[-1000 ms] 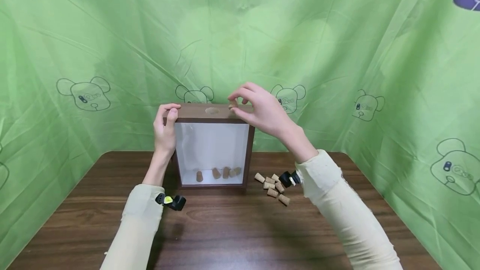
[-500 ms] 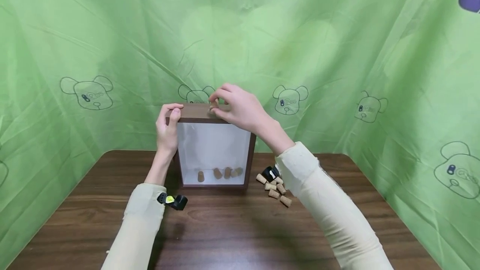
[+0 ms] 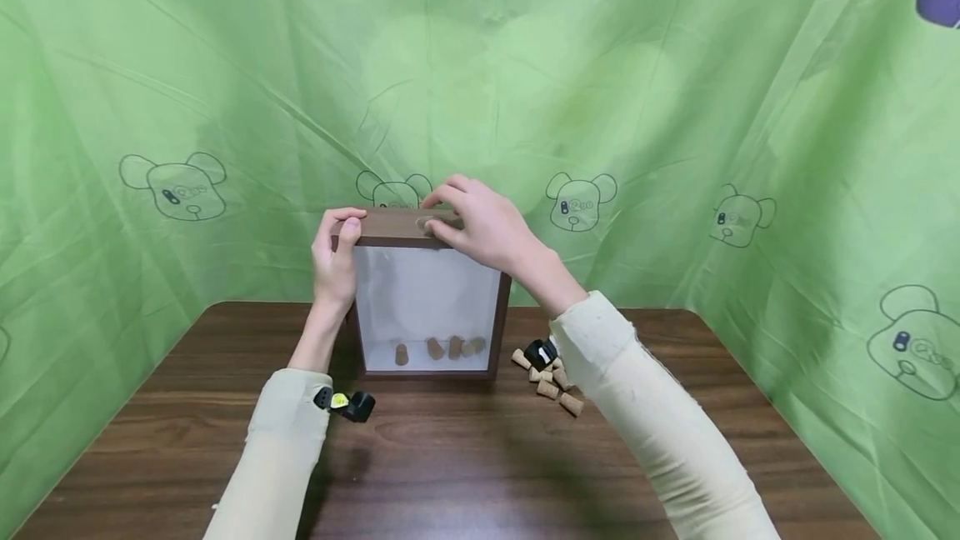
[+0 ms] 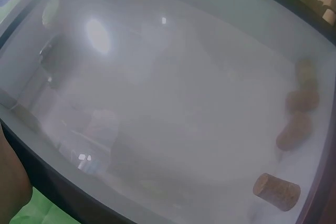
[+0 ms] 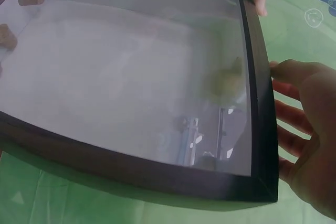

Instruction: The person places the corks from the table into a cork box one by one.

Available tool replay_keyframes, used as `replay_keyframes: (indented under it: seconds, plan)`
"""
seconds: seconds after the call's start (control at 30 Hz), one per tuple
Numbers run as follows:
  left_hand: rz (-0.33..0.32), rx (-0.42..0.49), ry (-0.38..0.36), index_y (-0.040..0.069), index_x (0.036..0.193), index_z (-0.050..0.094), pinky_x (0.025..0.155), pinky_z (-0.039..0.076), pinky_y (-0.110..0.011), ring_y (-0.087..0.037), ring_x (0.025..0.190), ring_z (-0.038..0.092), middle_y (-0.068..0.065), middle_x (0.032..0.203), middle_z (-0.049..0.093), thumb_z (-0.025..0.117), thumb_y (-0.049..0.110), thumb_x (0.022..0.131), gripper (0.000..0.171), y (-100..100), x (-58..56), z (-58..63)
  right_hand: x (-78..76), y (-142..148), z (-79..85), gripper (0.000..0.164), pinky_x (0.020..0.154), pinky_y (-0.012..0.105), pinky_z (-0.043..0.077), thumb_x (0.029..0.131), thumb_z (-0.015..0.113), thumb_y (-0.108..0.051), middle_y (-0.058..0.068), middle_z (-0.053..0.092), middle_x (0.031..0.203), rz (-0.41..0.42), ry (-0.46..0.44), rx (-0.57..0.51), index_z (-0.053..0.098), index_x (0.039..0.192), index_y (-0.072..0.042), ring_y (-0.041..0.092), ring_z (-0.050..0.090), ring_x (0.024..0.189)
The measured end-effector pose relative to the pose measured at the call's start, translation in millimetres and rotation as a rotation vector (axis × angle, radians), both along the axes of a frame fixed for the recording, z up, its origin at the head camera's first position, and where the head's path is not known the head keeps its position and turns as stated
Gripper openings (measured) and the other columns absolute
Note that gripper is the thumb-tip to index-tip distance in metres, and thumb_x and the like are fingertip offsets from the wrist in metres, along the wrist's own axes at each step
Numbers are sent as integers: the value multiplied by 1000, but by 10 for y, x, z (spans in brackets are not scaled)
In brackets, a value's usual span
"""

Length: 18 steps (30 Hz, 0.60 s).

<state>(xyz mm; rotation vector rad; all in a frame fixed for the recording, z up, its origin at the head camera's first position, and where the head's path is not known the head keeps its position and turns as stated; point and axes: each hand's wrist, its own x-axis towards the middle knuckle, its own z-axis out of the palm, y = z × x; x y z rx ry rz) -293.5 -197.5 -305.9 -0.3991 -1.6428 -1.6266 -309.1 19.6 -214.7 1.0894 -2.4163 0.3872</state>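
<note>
A brown-framed shadow box (image 3: pixel 427 298) with a clear front stands upright on the table. Several corks (image 3: pixel 401 354) lie along its inside bottom; one cork (image 4: pixel 276 191) is close in the left wrist view. My left hand (image 3: pixel 335 261) grips the box's upper left corner, thumb on the front top edge. Over the round hole (image 3: pixel 422 224) in the box's top is my right hand (image 3: pixel 483 223), thumb and fingers apart, no cork visible between them. In the right wrist view its thumb touches the frame edge. A yellowish blur shows behind the clear front there, unclear what it is.
Loose corks (image 3: pixel 547 388) lie in a pile on the wooden table (image 3: pixel 435 457) right of the box, partly hidden by the right wrist camera (image 3: pixel 542 353). A green printed curtain (image 3: pixel 637 107) surrounds the table at the back and sides.
My right hand has moved left along the box's top to the hole. The cork it pinched earlier is out of sight between its fingers now. The left hand keeps its grip.
</note>
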Motion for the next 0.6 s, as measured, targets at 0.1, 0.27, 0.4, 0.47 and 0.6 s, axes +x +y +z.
replay_keyframes:
  seconds: [0.1,0.27,0.4,0.47,0.6]
  plan:
    - [5,2,-8,-11,117,57,93,32,-27,-4,98,50,11,100,58,51,23,95,41,-1,8,-8,15,59,-16,28,83,32,51,96,63,-33,-1,63,117,5,-6,-18,67,119,-17,15,60,99]
    - [9,6,-14,-11,117,57,94,32,-28,-4,98,50,12,99,58,51,24,95,41,12,17,-5,73,182,-25,27,87,32,51,96,64,-33,0,63,118,10,-7,-60,67,118,-17,13,61,100]
    - [2,-1,-23,-8,117,59,95,32,-29,-4,100,50,12,101,58,51,24,95,39,24,7,-5,124,319,-83,23,90,33,51,95,65,-29,0,63,116,29,5,-131,68,114,-15,17,63,102]
    - [2,-4,-28,-6,116,60,96,32,-29,-4,100,50,11,102,58,51,24,95,37,26,1,-9,145,395,-126,21,91,34,50,95,66,-25,1,64,115,45,10,-177,69,113,-14,19,62,103]
    - [13,-4,-26,-6,115,60,96,32,-29,-4,102,50,10,103,58,51,23,95,36,19,-2,-18,173,525,-200,20,93,36,48,93,67,-19,2,65,113,83,9,-264,69,111,-10,23,60,103]
